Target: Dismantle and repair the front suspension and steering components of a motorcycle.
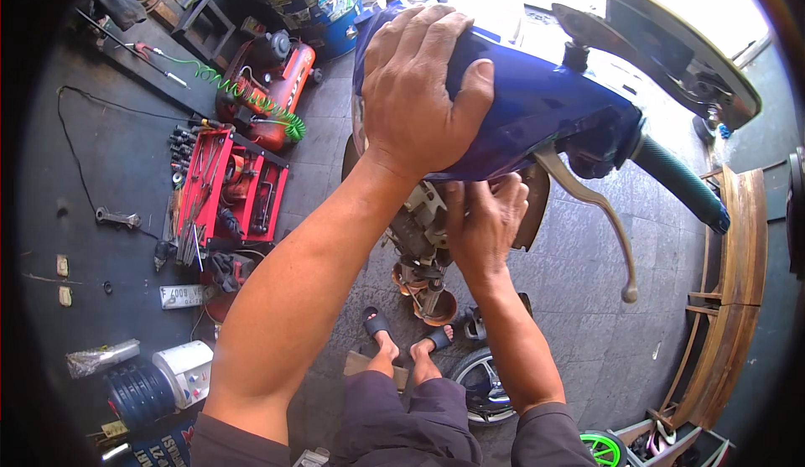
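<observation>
A blue motorcycle handlebar cover (545, 102) fills the upper middle of the view. My left hand (419, 90) lies over its top left part, fingers curved over the far side and thumb apart on the near face. Just below the cover's near edge is my right hand (486, 220), fingers bent; the fingertips and whatever they hold are hidden. On the right, the cover runs to a dark green handlebar grip (679, 182) with a metal brake lever (599, 203) beneath it. A mirror (679, 56) rises above. Under the cover, part of the bike's frame and brackets (423, 215) shows.
A red tool rack (239, 186) stands at left, near a red air compressor (277, 90) with a coiled green hose (251, 94). A wooden bench (729, 274) lines the right wall. Below are a wheel (486, 387) and my sandalled feet (381, 333). A blue drum (335, 23) stands behind.
</observation>
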Motion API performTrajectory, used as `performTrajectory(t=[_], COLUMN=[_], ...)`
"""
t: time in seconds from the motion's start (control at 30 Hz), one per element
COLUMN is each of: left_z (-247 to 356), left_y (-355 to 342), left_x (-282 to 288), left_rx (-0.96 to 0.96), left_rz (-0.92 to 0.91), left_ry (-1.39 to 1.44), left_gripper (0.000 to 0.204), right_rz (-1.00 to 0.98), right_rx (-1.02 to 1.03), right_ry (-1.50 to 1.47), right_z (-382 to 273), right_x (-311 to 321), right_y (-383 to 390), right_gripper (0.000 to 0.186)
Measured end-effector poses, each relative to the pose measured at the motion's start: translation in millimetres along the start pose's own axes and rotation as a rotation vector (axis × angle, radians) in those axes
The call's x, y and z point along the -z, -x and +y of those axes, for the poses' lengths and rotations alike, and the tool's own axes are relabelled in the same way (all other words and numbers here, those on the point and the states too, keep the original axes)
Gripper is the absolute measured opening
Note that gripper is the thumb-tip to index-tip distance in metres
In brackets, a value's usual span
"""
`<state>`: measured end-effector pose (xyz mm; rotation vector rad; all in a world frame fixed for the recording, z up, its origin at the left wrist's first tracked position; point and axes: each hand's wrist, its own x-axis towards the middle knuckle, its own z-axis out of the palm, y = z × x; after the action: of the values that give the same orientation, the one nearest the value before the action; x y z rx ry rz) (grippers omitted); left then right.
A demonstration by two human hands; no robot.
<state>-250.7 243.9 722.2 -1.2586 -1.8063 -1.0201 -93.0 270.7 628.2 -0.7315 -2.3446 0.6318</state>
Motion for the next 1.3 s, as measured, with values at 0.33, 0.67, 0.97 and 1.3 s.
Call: performTrajectory(t=[0.33, 0.67, 0.97, 1.3], left_z=[2, 4, 8, 7], left_y=[-1, -3, -2, -3], left_x=[-3, 0, -1, 2], left_rx=[0.019, 0.018, 0.032, 0.043], left_rz=[0.021, 0.033, 0.005, -0.012], left_ry=[-0.013, -0.025, -0.049, -0.061], left_gripper=[0.044, 0.042, 0.043, 0.044], right_rz=[-0.163, 0.139, -0.152, 0.154], right_rx=[0.167, 0.119, 0.221, 0.084], right_ry=[-0.754, -0.027, -0.718, -0.093], right_z=[13, 18, 57, 27], right_x=[-23, -24, -11, -5], right_y=[7, -11, -8, -7], right_gripper=[0.019, 0.029, 0.016, 0.017])
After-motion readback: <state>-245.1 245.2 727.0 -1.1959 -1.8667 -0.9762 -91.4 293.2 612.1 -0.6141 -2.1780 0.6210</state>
